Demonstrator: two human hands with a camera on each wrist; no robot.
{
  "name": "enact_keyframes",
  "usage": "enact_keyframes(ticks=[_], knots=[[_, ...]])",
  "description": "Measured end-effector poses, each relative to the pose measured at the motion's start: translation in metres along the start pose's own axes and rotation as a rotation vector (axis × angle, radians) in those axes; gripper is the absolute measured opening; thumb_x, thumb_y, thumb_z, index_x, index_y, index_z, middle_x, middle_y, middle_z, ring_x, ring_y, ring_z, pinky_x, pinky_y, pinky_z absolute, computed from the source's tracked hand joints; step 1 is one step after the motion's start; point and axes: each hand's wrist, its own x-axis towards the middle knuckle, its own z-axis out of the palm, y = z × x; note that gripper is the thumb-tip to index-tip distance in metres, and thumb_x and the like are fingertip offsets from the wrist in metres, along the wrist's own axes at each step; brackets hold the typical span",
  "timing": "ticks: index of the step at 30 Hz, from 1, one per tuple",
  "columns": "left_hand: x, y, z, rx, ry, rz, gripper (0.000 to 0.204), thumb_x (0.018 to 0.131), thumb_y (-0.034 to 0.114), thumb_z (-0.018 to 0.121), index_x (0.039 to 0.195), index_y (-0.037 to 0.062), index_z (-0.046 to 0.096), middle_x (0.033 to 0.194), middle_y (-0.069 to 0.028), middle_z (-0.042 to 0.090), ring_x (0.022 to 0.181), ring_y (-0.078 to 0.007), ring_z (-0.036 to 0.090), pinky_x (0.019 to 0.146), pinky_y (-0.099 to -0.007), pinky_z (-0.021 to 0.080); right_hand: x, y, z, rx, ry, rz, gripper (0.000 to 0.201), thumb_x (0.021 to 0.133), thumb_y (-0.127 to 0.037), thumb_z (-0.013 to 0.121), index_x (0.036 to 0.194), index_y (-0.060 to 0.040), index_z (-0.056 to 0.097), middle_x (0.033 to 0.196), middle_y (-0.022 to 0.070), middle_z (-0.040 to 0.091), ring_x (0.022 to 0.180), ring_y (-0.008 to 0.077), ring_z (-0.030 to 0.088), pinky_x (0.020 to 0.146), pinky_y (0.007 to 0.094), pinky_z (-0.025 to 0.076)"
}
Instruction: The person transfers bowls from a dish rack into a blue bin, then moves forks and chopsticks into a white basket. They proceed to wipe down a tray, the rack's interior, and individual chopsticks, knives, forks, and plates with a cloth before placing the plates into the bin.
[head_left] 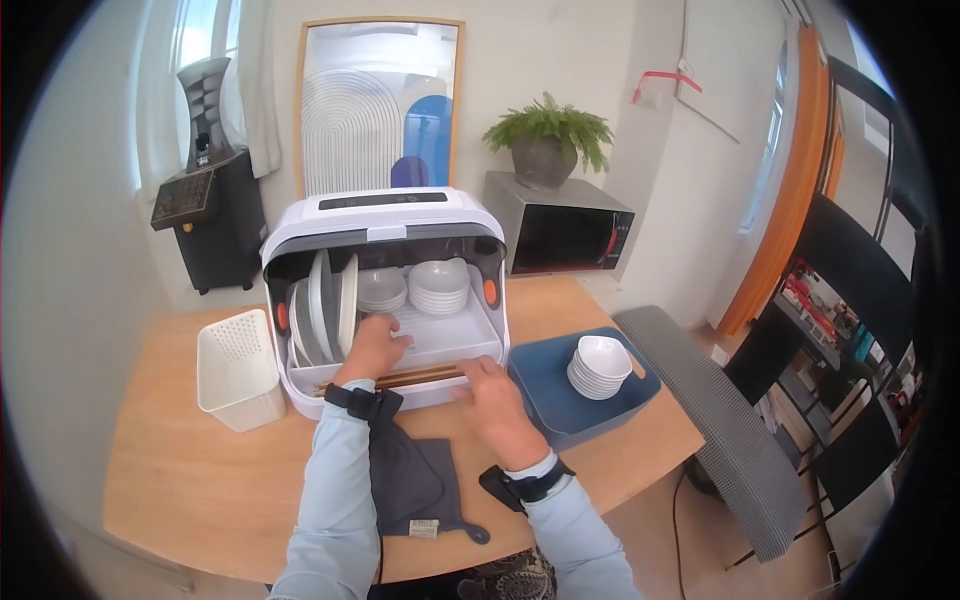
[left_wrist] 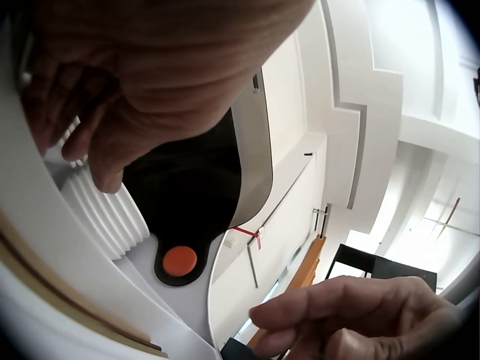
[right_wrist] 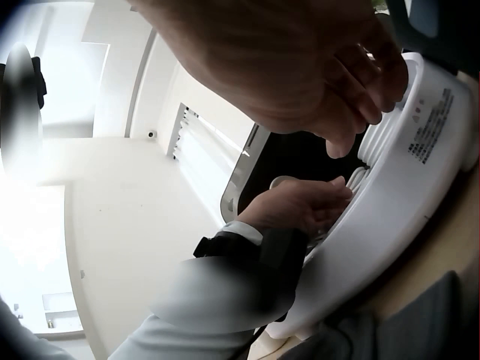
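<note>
A white dish cabinet (head_left: 400, 398) with a raised dark see-through cover stands on the table. My left hand (head_left: 372, 348) reaches over its front ledge, between the upright plates (head_left: 348, 300) and the stacked bowls (head_left: 438, 290), its fingers relaxed with nothing seen in them. Brown wooden chopsticks (head_left: 420, 376) lie along the front ledge, partly hidden behind my left wrist. My right hand (head_left: 497, 408) hovers at the cabinet's right front corner, fingertips close to the chopsticks' right end. Loosely bent fingers (left_wrist: 315, 304) of that hand show empty in the left wrist view.
To the right, a blue tub (head_left: 545, 410) holds a stack of small white bowls (head_left: 598, 372). A white perforated basket (head_left: 240, 385) stands left of the cabinet. The dark grey cloth (head_left: 425, 485) lies in front, below my forearms. Behind are a microwave (head_left: 565, 235) and a potted fern (head_left: 545, 150).
</note>
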Motion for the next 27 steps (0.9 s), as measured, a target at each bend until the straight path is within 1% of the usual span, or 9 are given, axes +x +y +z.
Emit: enact_keyframes(ticks=[3,6,9,12,15,21,22,25,27], knots=[[0.0,-0.001,-0.003,0.018,0.099,0.044,0.031,0.072,0.013,0.077,0.093,-0.0066,0.066,0.08,-0.0206,0.066,0.077,-0.0323,0.066,0.072,-0.0374,0.052,0.0,0.017,0.021,-0.072,-0.089,-0.004,0.023,0.078,-0.01,0.069,0.098,0.0003,0.063,0.1,0.0165,0.061,0.1,0.0369,0.052,0.086,0.0436,0.045],[0.003,-0.003,-0.008,0.02,0.138,0.03,0.031,0.072,0.013,0.077,0.093,-0.0069,0.066,0.078,-0.0202,0.065,0.076,-0.0319,0.066,0.069,-0.0376,0.052,0.0,0.032,0.027,-0.056,-0.08,-0.021,0.022,0.076,-0.009,0.069,0.095,-0.0001,0.064,0.099,0.0153,0.062,0.099,0.0366,0.05,0.087,0.0432,0.043],[0.0,0.011,-0.014,0.012,0.12,-0.013,0.03,0.072,0.014,0.076,0.092,-0.0063,0.067,0.093,-0.0274,0.064,0.086,-0.0407,0.064,0.076,-0.0432,0.051,-0.002,0.036,0.027,-0.054,-0.046,-0.022,0.02,0.076,-0.009,0.069,0.094,-0.0005,0.065,0.099,0.015,0.062,0.097,0.0362,0.05,0.086,0.0434,0.043],[0.005,0.013,-0.011,0.222,0.096,0.044,0.028,0.074,0.013,0.073,0.092,-0.0071,0.066,0.101,-0.0289,0.062,0.088,-0.0428,0.063,0.079,-0.045,0.051,-0.004,0.04,0.028,-0.036,-0.039,-0.016,0.02,0.075,-0.009,0.069,0.093,-0.0008,0.065,0.099,0.0145,0.062,0.098,0.0364,0.05,0.086,0.0439,0.044],[0.014,0.035,-0.012,0.345,0.088,0.065,0.026,0.074,0.01,0.07,0.093,-0.0081,0.066,0.107,-0.0302,0.06,0.092,-0.0444,0.061,0.084,-0.0463,0.051,-0.007,0.042,0.03,-0.028,-0.033,-0.003,0.022,0.075,-0.01,0.069,0.095,-0.0009,0.065,0.1,0.0144,0.062,0.099,0.0364,0.049,0.088,0.0441,0.044],[0.048,0.039,-0.011,0.64,-0.03,0.032,0.023,0.073,0.003,0.062,0.094,-0.0048,0.069,0.106,-0.0247,0.064,0.102,-0.0402,0.06,0.088,-0.0447,0.051,-0.009,0.044,0.031,-0.025,-0.053,0.007,0.026,0.075,-0.011,0.069,0.098,-0.0011,0.065,0.105,0.0148,0.062,0.102,0.0365,0.049,0.089,0.0438,0.044],[0.051,0.039,-0.011,0.718,-0.056,0.04,0.021,0.077,0.006,0.059,0.093,-0.0019,0.07,0.104,-0.021,0.067,0.103,-0.0377,0.061,0.087,-0.0433,0.051,-0.009,0.044,0.032,-0.02,-0.051,0.004,0.026,0.075,-0.011,0.069,0.098,-0.0011,0.065,0.105,0.0147,0.062,0.102,0.0365,0.049,0.089,0.0438,0.044],[0.06,0.031,-0.01,0.824,-0.06,0.063,0.021,0.08,0.007,0.057,0.094,0.0001,0.071,0.101,-0.0194,0.068,0.105,-0.037,0.061,0.086,-0.0427,0.052,-0.009,0.045,0.031,-0.012,-0.042,-0.001,0.026,0.075,-0.011,0.07,0.099,-0.0014,0.065,0.106,0.0145,0.062,0.102,0.0365,0.049,0.089,0.0439,0.044],[0.062,0.027,-0.007,0.856,-0.039,0.118,0.019,0.082,0.007,0.055,0.09,0.003,0.071,0.097,-0.0176,0.069,0.097,-0.0352,0.065,0.081,-0.0433,0.053,-0.009,0.044,0.031,-0.01,-0.048,0.005,0.026,0.075,-0.012,0.07,0.099,-0.0015,0.065,0.106,0.0144,0.062,0.101,0.0364,0.049,0.089,0.044,0.044]])
